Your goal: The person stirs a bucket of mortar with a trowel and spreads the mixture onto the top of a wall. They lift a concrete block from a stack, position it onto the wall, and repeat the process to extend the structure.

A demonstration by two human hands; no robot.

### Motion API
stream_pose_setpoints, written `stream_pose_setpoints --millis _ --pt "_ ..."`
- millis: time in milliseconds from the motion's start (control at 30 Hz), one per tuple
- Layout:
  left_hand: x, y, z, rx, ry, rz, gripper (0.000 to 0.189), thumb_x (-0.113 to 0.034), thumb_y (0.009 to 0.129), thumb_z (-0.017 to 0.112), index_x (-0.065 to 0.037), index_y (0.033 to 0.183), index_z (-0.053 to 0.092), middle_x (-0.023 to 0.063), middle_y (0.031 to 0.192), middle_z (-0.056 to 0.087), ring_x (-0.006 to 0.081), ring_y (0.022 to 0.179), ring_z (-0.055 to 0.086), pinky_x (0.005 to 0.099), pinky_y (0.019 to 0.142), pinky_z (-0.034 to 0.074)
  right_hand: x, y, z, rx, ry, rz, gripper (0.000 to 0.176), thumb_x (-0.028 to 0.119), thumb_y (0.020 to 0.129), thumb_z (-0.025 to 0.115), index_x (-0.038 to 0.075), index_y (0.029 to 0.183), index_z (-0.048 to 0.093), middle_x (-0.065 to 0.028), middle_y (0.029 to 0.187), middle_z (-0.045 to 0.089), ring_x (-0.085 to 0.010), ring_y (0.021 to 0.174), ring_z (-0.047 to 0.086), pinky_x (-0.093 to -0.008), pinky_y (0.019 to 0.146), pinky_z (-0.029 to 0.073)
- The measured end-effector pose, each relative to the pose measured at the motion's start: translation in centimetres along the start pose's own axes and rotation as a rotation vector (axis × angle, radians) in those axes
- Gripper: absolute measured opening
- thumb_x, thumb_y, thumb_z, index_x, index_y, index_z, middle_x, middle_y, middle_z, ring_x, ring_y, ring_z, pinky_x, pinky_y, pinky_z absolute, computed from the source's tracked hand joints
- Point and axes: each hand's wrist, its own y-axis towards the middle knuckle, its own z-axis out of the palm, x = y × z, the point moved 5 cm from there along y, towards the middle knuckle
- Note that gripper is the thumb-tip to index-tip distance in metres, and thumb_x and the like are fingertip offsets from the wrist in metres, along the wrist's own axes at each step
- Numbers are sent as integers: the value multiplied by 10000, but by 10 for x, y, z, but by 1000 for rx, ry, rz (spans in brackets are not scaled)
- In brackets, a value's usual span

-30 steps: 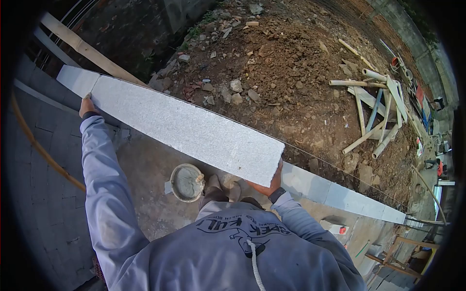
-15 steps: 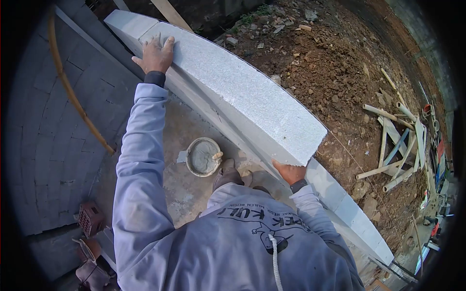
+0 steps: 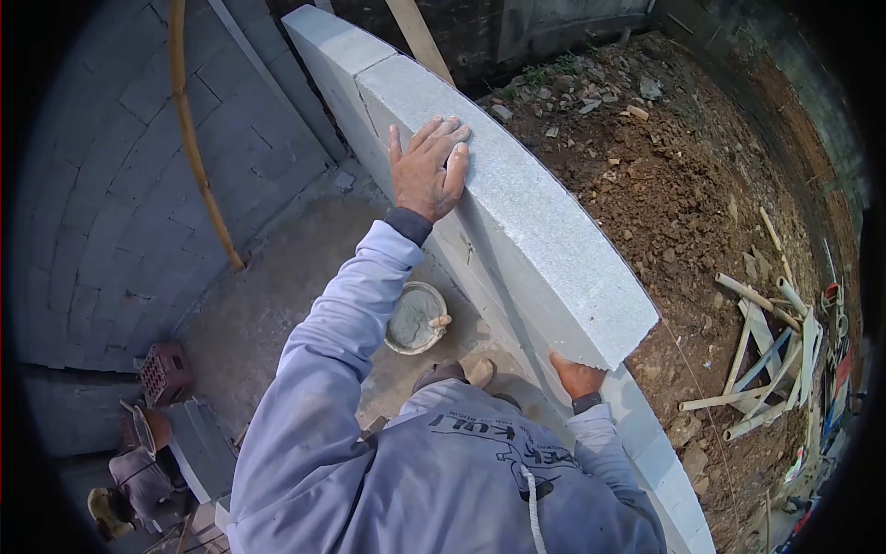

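Observation:
A long pale lightweight concrete block [image 3: 535, 212] lies on top of a low wall, its far end against another block [image 3: 343, 39] with a thin joint line between them. My left hand [image 3: 429, 171] rests on its inner upper edge, fingers spread over the top and side. At the near end, my right hand [image 3: 579, 379] grips the block's lower corner; the thumb shows, while the other fingers are mostly hidden. Below that end runs the lower course of blocks [image 3: 651, 452]. A round bucket of grey mortar [image 3: 399, 337] stands on the floor by my feet, a tool handle [image 3: 440, 321] at its rim.
A string line [image 3: 692, 369] runs along the outer side, beside rubble and brown soil [image 3: 664, 194]. Pipes and boards [image 3: 761, 355] lie in a heap. On the left are a block wall [image 3: 101, 185], a bamboo pole [image 3: 198, 157], a red crate [image 3: 166, 374] and another person [image 3: 143, 480].
My left hand has moved along the block, away from the far joint and nearer my body. My right hand stays at the near end. The view has shifted, showing more at the far end.

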Motion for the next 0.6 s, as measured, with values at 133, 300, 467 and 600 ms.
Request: stream_pose_setpoints --millis 133,300,467,600 --pt "-1 0 -3 -6 7 10 321 -320 903 423 -173 1112 617 22 1213 567 190 1228 428 529 1078 37 8 2 -14 -51 -61 -34 550 455 670 667 158 1127 597 -78 1179 568 -312 1111 478 -479 974 295" --pt "-1 1 -4 38 68 22 353 -364 913 401 -179 1137 602 21 1229 555 184 1236 417 546 1074 5 -3 0 -5 39 -45 66 697 487 634 666 203 1250 502 -98 1326 429 -337 1251 314 -533 1017 201" --pt "1 2 -5 132 101 -5 422 -412 935 315 -189 1171 584 10 1271 522 167 1257 388 556 1076 -26 13 1 -29 -116 -30 -3 806 492 609 724 101 1261 455 -175 1255 463 -360 1211 367 -549 1034 179" --pt "-2 6 -9 260 121 -70 442 -402 947 281 -170 1205 554 33 1288 505 183 1272 370 559 1075 -18 12 -2 -31 -44 -5 97 897 480 619 727 58 1319 358 -207 1313 389 -358 1235 337 -525 1063 156"
